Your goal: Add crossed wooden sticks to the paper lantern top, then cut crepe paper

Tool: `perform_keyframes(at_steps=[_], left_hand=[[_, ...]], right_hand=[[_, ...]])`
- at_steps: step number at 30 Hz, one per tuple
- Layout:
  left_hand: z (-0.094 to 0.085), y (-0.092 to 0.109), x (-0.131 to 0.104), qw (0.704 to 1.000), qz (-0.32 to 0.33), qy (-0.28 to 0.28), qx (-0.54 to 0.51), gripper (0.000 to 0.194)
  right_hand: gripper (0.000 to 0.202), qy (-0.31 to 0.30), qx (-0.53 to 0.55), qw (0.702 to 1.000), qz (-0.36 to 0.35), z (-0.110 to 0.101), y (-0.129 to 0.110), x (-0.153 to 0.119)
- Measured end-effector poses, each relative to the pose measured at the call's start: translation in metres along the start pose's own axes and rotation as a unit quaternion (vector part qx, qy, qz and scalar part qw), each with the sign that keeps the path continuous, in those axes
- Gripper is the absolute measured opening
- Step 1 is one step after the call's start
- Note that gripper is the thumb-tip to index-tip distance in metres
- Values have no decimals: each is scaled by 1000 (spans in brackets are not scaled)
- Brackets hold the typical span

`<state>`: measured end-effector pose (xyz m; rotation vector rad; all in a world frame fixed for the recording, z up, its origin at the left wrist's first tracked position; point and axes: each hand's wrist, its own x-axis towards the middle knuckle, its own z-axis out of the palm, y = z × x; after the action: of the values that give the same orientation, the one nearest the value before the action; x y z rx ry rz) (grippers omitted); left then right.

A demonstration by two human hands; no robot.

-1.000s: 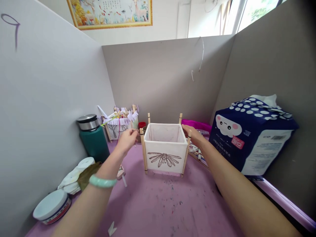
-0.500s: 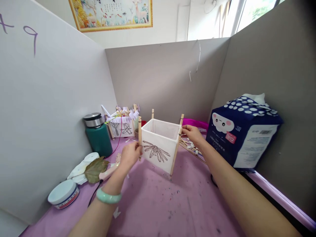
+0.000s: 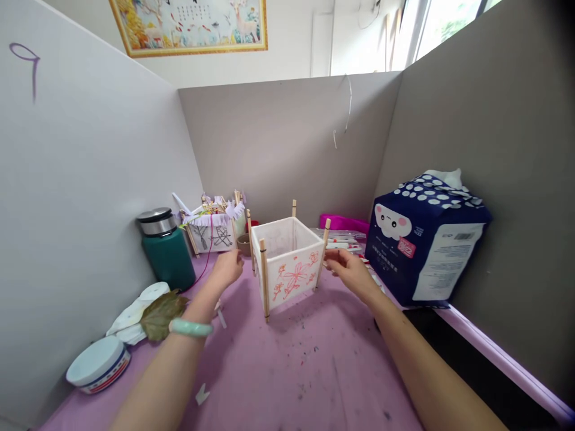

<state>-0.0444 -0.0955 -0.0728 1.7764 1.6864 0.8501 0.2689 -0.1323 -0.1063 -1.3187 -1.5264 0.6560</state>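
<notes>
A white box-shaped lantern (image 3: pixel 293 281) stands on the purple table between my hands. Thin wooden posts form its corners, and its top is open. Orange-red flowers are drawn on the side facing right and toward me. My left hand (image 3: pixel 228 267) is left of the lantern, apart from it, its fingers curled together with nothing visible in them. At the lantern's right post, my right hand (image 3: pixel 350 269) has loosely bent, parted fingers. Its fingertips are beside the post or just touching it. The lantern's far sides are hidden.
A second lantern (image 3: pixel 212 234) with a purple fringe stands behind, beside a green bottle (image 3: pixel 168 257). At the left are a dry leaf (image 3: pixel 162 314) and a round tub (image 3: pixel 99 365). A blue tissue pack (image 3: pixel 426 245) stands right, with pens (image 3: pixel 344 244) near it. Grey partitions (image 3: pixel 287 143) enclose the table.
The lantern has turned, so the orange-red flowers face me in place of the brown drawing. My left hand has come off its post and moved left. The view has shifted slightly right.
</notes>
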Motion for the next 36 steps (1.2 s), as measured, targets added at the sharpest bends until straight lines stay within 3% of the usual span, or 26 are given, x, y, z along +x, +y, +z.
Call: perform_keyframes(at_steps=[3,4,5,8,11,14,20,25,36], left_hand=[[5,-3,-45,997,-28,-66,32,16],[11,-3,-59,992,-24,-112,59,18],[19,-2,-72,988,-7,-120,98,20],[41,6,-91,975,46,-69,206,16],[48,11,-86,965,39,-22,257,17],[43,9,-74,965,9,1,262,16],[42,-8,-67,968,-7,14,250,14],[47,-19,-68,971,-4,30,235,10],[48,-25,-64,974,2,33,225,11]], right_hand=[[28,-92,-74,993,11,4,16,-11],[25,-111,-102,989,5,8,19,-14],[22,-114,-135,984,-3,13,22,-16],[14,-76,-237,968,-24,26,23,-19],[13,-48,-274,960,-32,33,17,-23],[13,-53,-293,954,-36,36,11,-29],[17,-92,-341,935,-23,46,10,-37],[15,-82,-360,929,-18,51,7,-42],[17,-87,-366,927,15,54,3,-46]])
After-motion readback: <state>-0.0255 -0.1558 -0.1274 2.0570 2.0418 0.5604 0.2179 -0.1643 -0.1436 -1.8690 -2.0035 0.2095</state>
